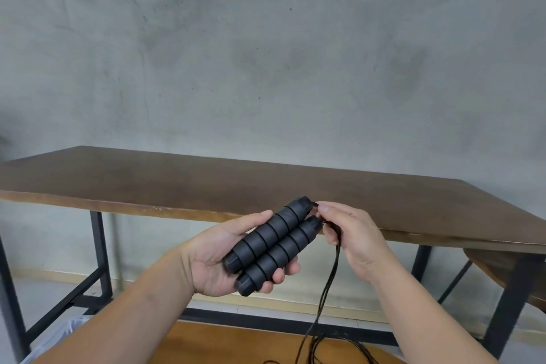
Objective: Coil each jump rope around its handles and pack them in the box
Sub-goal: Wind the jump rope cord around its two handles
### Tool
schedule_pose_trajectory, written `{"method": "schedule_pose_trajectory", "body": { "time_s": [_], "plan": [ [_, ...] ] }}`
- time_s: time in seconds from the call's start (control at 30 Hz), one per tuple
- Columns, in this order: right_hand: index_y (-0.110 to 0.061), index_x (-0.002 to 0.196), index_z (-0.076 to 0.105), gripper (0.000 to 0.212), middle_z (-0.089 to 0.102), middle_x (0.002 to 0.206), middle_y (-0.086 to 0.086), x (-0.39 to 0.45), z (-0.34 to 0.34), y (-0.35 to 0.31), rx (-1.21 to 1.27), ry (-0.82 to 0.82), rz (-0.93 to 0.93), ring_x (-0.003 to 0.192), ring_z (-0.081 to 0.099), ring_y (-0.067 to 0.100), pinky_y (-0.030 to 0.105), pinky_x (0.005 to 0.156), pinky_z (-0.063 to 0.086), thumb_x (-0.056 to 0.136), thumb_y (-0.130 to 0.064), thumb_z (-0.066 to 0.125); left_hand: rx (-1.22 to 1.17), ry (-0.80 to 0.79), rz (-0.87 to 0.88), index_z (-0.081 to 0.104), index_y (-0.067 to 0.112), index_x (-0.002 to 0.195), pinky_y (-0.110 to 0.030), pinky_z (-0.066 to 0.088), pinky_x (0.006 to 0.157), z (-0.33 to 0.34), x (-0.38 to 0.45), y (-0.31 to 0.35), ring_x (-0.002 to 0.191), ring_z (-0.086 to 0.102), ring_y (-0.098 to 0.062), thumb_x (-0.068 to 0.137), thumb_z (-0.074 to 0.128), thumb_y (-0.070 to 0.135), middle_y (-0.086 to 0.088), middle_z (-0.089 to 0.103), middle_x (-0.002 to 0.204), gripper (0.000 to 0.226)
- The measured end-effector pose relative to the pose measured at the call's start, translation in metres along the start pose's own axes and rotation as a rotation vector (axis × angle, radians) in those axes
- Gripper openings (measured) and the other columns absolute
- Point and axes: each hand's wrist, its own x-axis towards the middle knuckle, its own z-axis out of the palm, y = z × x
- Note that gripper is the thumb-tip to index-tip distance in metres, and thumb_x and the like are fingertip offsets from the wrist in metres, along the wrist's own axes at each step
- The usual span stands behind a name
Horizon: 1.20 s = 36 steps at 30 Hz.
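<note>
Two black ribbed jump rope handles (273, 242) lie side by side in my left hand (218, 257), whose fingers curl round them from below. They point up and to the right. My right hand (351, 236) pinches the thin black rope (332, 272) right at the handles' upper ends. From there the rope hangs down in two strands and trails onto a light wooden surface (224, 346) at the bottom edge. No box is in view.
A long dark brown table (147, 180) on a black metal frame stands in front of me, against a grey concrete wall. A round brown stool top (502, 269) pokes out under its right end.
</note>
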Motion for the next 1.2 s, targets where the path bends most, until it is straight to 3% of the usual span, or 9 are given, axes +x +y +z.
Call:
{"method": "schedule_pose_trajectory", "body": {
  "time_s": [0.13, 0.27, 0.43, 0.53, 0.73, 0.87, 1.07, 1.2],
  "plan": [
    [-0.010, 0.091, 0.079, 0.025, 0.056, 0.072, 0.004, 0.001, -0.006, 0.004, 0.001, -0.054, 0.016, 0.057, 0.035, 0.016, 0.030, 0.058, 0.028, 0.097, -0.014, 0.055, -0.001, 0.034, -0.027, 0.058, 0.000, 0.129, -0.033, 0.052, 0.075, 0.002, 0.004, -0.001, 0.086, 0.060, -0.024, 0.089, 0.061, 0.058, -0.016, 0.059, 0.110, 0.071],
    [-0.007, 0.090, 0.077, 0.026, 0.049, 0.067, 0.005, 0.004, -0.008, 0.006, 0.001, -0.077, 0.033, 0.055, 0.033, 0.016, 0.030, 0.056, 0.024, 0.098, -0.013, 0.053, -0.034, 0.103, -0.024, 0.056, 0.003, 0.135, -0.045, 0.056, 0.081, 0.002, 0.007, -0.006, 0.086, 0.064, -0.028, 0.083, 0.070, 0.055, -0.018, 0.059, 0.109, 0.074],
    [-0.010, 0.086, 0.067, 0.035, 0.054, 0.066, 0.008, -0.005, 0.002, 0.024, 0.119, -0.022, 0.154, 0.051, 0.034, 0.016, 0.032, 0.054, 0.026, 0.104, -0.031, 0.045, -0.099, 0.149, 0.093, 0.057, 0.003, 0.134, -0.028, 0.050, 0.053, 0.003, 0.014, -0.007, 0.067, 0.055, -0.022, 0.086, 0.069, 0.051, -0.017, 0.057, 0.101, 0.069],
    [-0.008, 0.104, 0.067, 0.037, 0.050, 0.063, 0.003, -0.020, 0.012, 0.037, 0.162, 0.040, 0.231, 0.051, 0.034, 0.015, 0.032, 0.054, 0.028, 0.106, -0.032, 0.039, -0.154, 0.222, 0.203, 0.056, 0.002, 0.133, -0.026, 0.049, 0.049, 0.006, 0.019, -0.005, 0.063, 0.053, -0.020, 0.091, 0.062, 0.052, -0.017, 0.057, 0.097, 0.065],
    [-0.003, 0.105, 0.059, 0.038, 0.046, 0.058, 0.001, -0.041, 0.035, 0.043, 0.154, -0.052, 0.429, 0.048, 0.029, 0.012, 0.027, 0.047, 0.025, 0.107, -0.033, 0.035, -0.125, 0.396, 0.301, 0.057, 0.002, 0.130, -0.024, 0.045, 0.045, 0.012, 0.038, -0.012, 0.061, 0.051, -0.019, 0.089, 0.058, 0.049, -0.018, 0.061, 0.093, 0.063],
    [-0.003, 0.105, 0.061, 0.041, 0.047, 0.060, 0.002, -0.047, 0.033, 0.044, 0.085, -0.102, 0.508, 0.047, 0.033, 0.013, 0.026, 0.047, 0.026, 0.107, -0.034, 0.034, -0.083, 0.482, 0.293, 0.060, 0.003, 0.127, -0.025, 0.045, 0.043, 0.007, 0.045, -0.021, 0.060, 0.052, -0.021, 0.088, 0.062, 0.048, -0.020, 0.061, 0.102, 0.059],
    [-0.007, 0.104, 0.067, 0.045, 0.052, 0.060, 0.001, -0.060, 0.033, 0.048, -0.116, -0.279, 0.579, 0.045, 0.037, 0.014, 0.025, 0.046, 0.030, 0.106, -0.038, 0.034, -0.070, 0.342, 0.174, 0.059, 0.004, 0.133, -0.028, 0.043, 0.049, -0.007, 0.050, -0.036, 0.061, 0.049, -0.021, 0.092, 0.059, 0.046, -0.026, 0.059, 0.118, 0.059],
    [-0.010, 0.105, 0.065, 0.040, 0.051, 0.059, -0.002, -0.065, 0.027, 0.048, -0.279, -0.352, 0.565, 0.046, 0.037, 0.011, 0.023, 0.047, 0.030, 0.106, -0.035, 0.033, 0.062, 0.393, 0.157, 0.056, 0.001, 0.133, -0.028, 0.045, 0.049, -0.017, 0.050, -0.042, 0.062, 0.051, -0.022, 0.093, 0.058, 0.044, -0.024, 0.063, 0.113, 0.059]
  ]
}}
